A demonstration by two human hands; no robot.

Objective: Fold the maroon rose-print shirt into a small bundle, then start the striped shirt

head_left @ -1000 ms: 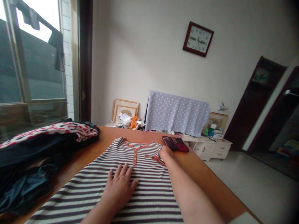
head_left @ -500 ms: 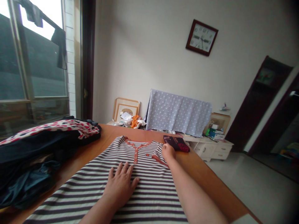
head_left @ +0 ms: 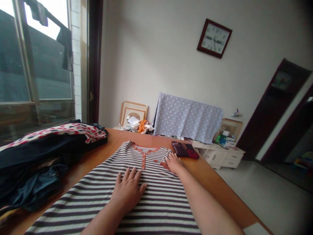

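A striped shirt (head_left: 97,192) in dark and white, with orange-brown trim and a buttoned placket, lies spread face up with its collar away from me. My left hand (head_left: 128,189) rests flat on the shirt's chest below the buttons, fingers spread. On the right sleeve, near its orange-brown cuff, my right hand (head_left: 174,163) lies with fingers stretched out over the fabric. Just beyond that hand sits a folded dark garment (head_left: 185,149) with a red pattern.
The wooden table (head_left: 207,182) carries a heap of dark clothes (head_left: 41,150) at the left, topped by a red-and-white patterned cloth (head_left: 73,129). Past the far edge stand a white cabinet (head_left: 220,157) and something under a grey dotted cloth (head_left: 187,119).
My right hand has uncurled from a closed grip at the sleeve and now lies with fingers extended on it. My left hand has stayed in place on the shirt.
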